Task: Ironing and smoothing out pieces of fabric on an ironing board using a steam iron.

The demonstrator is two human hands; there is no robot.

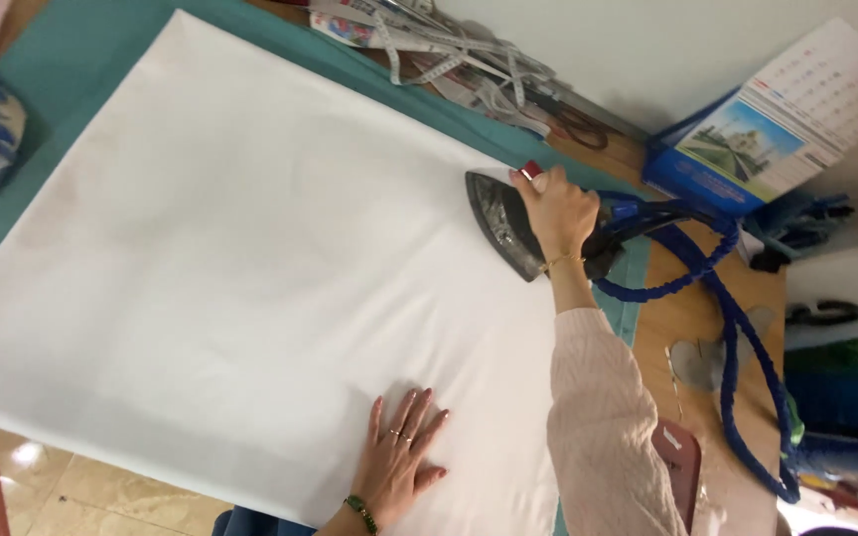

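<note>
Now the right hand (pixel 558 210) is gripping the iron (pixel 508 223) on the white cloth (pixel 250 248), left hand (pixel 404 452) pressing flat, fingers spread; lingering could scorch fabric beneath the fingers

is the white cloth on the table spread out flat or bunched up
Spread flat. The white cloth lies smooth over the teal table cover; the left hand rests flat on its near edge, and the right hand holds the iron on it.
</note>
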